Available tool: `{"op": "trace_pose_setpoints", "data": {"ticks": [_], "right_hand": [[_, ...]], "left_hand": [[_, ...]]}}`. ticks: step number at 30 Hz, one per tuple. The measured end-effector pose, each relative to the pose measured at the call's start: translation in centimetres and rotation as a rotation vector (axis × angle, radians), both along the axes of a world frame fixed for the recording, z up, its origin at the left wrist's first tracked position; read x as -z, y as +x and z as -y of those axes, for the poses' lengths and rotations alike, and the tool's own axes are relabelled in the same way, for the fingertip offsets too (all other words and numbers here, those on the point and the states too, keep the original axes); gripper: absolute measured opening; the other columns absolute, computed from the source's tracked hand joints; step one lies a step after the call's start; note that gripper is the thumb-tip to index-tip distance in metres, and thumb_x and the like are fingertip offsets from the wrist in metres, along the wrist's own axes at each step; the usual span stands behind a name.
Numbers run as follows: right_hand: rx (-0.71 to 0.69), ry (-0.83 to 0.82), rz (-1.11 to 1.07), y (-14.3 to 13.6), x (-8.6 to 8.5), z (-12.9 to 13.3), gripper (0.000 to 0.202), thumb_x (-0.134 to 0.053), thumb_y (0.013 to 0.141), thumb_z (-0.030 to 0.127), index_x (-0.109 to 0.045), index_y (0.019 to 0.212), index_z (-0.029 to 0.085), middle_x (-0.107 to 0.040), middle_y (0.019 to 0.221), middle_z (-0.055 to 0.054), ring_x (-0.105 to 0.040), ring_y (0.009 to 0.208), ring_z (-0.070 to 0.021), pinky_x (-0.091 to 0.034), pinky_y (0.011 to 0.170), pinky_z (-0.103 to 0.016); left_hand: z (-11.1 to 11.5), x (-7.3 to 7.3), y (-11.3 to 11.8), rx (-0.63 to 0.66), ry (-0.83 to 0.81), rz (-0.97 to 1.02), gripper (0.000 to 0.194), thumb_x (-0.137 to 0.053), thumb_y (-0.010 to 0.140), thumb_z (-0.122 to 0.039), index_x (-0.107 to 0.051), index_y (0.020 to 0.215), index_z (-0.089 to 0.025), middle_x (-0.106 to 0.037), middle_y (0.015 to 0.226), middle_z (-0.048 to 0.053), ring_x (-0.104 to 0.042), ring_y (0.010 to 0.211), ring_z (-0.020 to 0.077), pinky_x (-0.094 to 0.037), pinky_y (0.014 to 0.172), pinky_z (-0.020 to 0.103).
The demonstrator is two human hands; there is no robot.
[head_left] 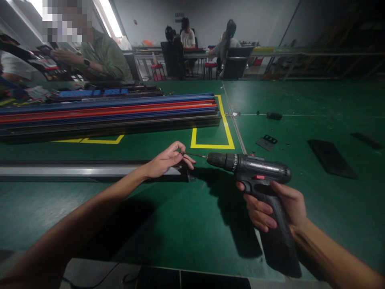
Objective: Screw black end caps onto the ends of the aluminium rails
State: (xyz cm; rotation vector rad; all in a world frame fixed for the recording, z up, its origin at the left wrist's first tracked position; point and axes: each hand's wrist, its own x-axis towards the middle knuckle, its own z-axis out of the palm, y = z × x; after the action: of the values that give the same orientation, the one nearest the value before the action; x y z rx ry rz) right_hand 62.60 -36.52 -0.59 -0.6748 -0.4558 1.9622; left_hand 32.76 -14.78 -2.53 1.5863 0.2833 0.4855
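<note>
A black cordless drill [255,166] with a red switch is gripped in my right hand [270,204], one finger at its trigger. Its long thin bit [195,155] points left. At the bit's tip, my left hand [168,160] pinches a small dark screw [182,153] between thumb and forefinger, the other fingers partly extended. Just below my left hand lies a long dark-edged profile with a silvery face [75,171], its right end beneath my fingers. The drill is held above the green table [186,224].
Behind my left hand lies a stack of long blue, red and black profiles [135,114]. Yellow tape [210,146] marks the table. To the right are a dark flat block [331,158], a small slotted plate [267,142] and a black piece [274,116]. A person in green [105,56] stands far left; others sit behind.
</note>
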Motion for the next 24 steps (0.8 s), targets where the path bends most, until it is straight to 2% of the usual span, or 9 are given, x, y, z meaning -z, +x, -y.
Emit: {"op": "trace_pose_setpoints", "data": {"ticks": [5,8,11,16,24], "right_hand": [[0.02,-0.015,0.054,-0.1,-0.3,0.0,0.046,-0.069,0.083,0.057,-0.069,0.108,0.019,-0.037,0.057,0.008,-0.026,0.038,-0.0099,-0.031,0.041,-0.03],[0.027,-0.009,0.074,-0.2,-0.4,0.0,0.047,-0.066,0.084,0.059,-0.07,0.107,0.019,-0.034,0.056,0.008,-0.022,0.037,-0.0101,-0.028,0.039,-0.031],[0.029,-0.007,0.061,-0.1,-0.1,0.0,0.049,-0.063,0.087,0.059,-0.07,0.11,0.017,-0.034,0.057,0.008,-0.022,0.038,-0.01,-0.033,0.039,-0.031],[-0.037,0.057,-0.087,0.3,0.8,-0.1,0.048,-0.06,0.091,0.055,-0.068,0.115,0.013,-0.04,0.059,0.008,-0.031,0.04,-0.0075,-0.046,0.046,-0.023],[-0.026,0.042,-0.071,0.3,0.9,-0.2,0.047,-0.062,0.089,0.052,-0.066,0.115,0.013,-0.042,0.058,0.008,-0.031,0.039,-0.008,-0.048,0.046,-0.023]], "left_hand": [[-0.3,0.5,-0.1,-0.069,-0.022,0.05,0.024,-0.056,0.105,-0.041,-0.044,0.108,-0.021,-0.076,0.118,0.016,-0.074,0.109,0.0243,-0.051,0.099,0.043],[-0.2,0.3,0.0,-0.089,-0.015,0.068,0.026,-0.058,0.104,-0.042,-0.044,0.106,-0.021,-0.076,0.115,0.014,-0.074,0.104,0.0226,-0.052,0.095,0.041],[0.0,0.0,0.2,-0.092,0.031,0.07,0.025,-0.056,0.105,-0.043,-0.046,0.107,-0.02,-0.077,0.109,0.012,-0.073,0.103,0.0205,-0.052,0.095,0.039],[0.1,0.1,0.3,-0.145,0.055,0.056,0.03,-0.056,0.104,-0.048,-0.048,0.105,-0.02,-0.075,0.101,0.009,-0.071,0.1,0.0193,-0.052,0.093,0.038],[0.0,0.3,0.3,-0.181,0.084,0.017,0.032,-0.056,0.103,-0.051,-0.049,0.103,-0.02,-0.075,0.098,0.007,-0.071,0.096,0.0181,-0.053,0.089,0.035]]}}
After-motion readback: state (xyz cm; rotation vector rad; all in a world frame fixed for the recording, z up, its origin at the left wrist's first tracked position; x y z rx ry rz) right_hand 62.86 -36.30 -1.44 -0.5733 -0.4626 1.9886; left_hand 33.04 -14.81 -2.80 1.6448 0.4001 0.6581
